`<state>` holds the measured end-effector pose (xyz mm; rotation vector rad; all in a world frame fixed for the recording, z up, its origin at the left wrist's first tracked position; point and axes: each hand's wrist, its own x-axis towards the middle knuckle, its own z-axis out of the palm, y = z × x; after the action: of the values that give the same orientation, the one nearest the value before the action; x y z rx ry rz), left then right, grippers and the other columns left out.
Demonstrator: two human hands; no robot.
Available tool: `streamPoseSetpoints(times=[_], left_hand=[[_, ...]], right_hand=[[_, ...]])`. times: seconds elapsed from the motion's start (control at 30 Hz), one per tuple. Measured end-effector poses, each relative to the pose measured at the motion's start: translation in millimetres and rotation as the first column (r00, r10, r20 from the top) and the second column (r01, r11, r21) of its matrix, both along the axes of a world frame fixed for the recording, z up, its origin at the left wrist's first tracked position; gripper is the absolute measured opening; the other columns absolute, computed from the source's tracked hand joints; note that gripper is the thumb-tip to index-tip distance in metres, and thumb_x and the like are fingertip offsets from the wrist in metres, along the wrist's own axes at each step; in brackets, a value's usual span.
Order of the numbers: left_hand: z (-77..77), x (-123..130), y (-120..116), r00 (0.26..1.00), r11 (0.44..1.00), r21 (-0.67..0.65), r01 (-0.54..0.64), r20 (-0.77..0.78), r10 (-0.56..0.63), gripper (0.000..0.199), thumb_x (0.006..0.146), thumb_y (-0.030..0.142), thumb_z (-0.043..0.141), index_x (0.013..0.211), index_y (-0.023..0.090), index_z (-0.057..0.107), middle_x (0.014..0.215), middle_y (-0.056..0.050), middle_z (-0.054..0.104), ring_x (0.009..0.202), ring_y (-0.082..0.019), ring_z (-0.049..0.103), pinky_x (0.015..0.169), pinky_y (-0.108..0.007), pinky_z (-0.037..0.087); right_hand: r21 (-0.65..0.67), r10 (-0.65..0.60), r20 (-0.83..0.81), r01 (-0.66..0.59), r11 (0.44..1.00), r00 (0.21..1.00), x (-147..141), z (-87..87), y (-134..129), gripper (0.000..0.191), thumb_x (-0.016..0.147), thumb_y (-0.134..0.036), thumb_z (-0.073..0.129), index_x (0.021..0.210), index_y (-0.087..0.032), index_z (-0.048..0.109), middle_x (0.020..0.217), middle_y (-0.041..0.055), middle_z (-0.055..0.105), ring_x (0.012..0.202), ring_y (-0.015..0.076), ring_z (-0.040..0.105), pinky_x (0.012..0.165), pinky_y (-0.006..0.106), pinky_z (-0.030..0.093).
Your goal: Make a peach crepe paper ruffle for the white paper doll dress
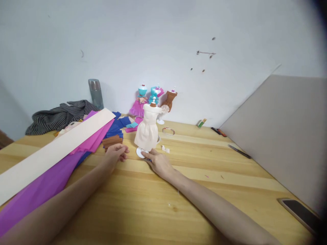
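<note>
A small dress form (147, 127) wears a cream crepe-paper dress and stands upright on a round white base. My right hand (160, 164) has its fingers pinched at the right edge of that base. Something thin and dark shows under those fingers, too little to name. To the left of the base, my left hand (118, 152) hovers apart from it, fingers loosely curled and nothing visible in them. Just behind it lies folded brown paper (112, 141). A cream scrap (165, 149) lies right of the dress form.
Several dressed forms, including a brown one (169, 101), stand by the wall. Left are a cream strip (51, 154), purple paper (48, 190), blue paper (114, 127), striped cloth (62, 117) and a flask (95, 93). Right are a glue stick (201, 123), a cutter (239, 151) and a phone (298, 212).
</note>
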<state>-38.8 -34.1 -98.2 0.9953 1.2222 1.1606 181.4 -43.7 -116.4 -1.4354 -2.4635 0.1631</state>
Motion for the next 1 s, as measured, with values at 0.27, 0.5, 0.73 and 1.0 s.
streamPoseSetpoints(times=[0.27,0.5,0.73,1.0], left_hand=[[0.9,-3,-3,0.999,0.999,0.032,0.031,-0.019,-0.030,0.034,0.054,0.038,0.073,0.069,0.010,0.061,0.059,-0.002,0.063,0.045,-0.008,0.053,0.042,-0.019,0.039],[-0.7,-3,-6,1.000,0.999,0.048,0.012,-0.020,-0.011,0.030,0.058,0.035,0.072,0.069,0.010,0.061,0.061,-0.001,0.064,0.046,-0.009,0.054,0.043,-0.020,0.041],[-3.9,3,-7,1.000,1.000,-0.022,-0.014,0.024,0.015,0.016,0.065,0.019,0.070,0.073,0.009,0.061,0.071,-0.005,0.068,0.047,-0.010,0.060,0.046,-0.022,0.047],[-3.6,5,-16,0.984,0.988,-0.152,0.032,0.180,-0.004,0.018,0.075,0.010,0.066,0.090,0.010,0.057,0.083,-0.010,0.071,0.057,-0.011,0.065,0.057,-0.022,0.053]], right_hand=[[0.028,0.072,-0.014,-0.071,0.997,0.997,-14,3.5,11,0.044,0.088,-0.017,0.049,0.131,-0.027,0.055,0.136,0.0049,0.055,0.109,0.0214,0.063,0.088,0.028,0.049],[0.019,0.097,-0.058,-0.096,0.995,0.994,-17,-0.9,15,0.038,0.089,-0.020,0.051,0.125,-0.024,0.061,0.126,0.0096,0.062,0.106,0.0227,0.065,0.089,0.030,0.050],[0.047,0.188,-0.125,-0.183,0.982,0.974,-2,-12.9,11,0.038,0.088,-0.015,0.053,0.123,-0.024,0.063,0.124,0.0108,0.063,0.108,0.0223,0.064,0.091,0.032,0.051],[0.038,0.229,-0.207,-0.226,0.973,0.951,1,-14.4,6,0.035,0.089,-0.018,0.052,0.121,-0.021,0.064,0.130,0.0137,0.058,0.114,0.0245,0.060,0.094,0.036,0.050]])
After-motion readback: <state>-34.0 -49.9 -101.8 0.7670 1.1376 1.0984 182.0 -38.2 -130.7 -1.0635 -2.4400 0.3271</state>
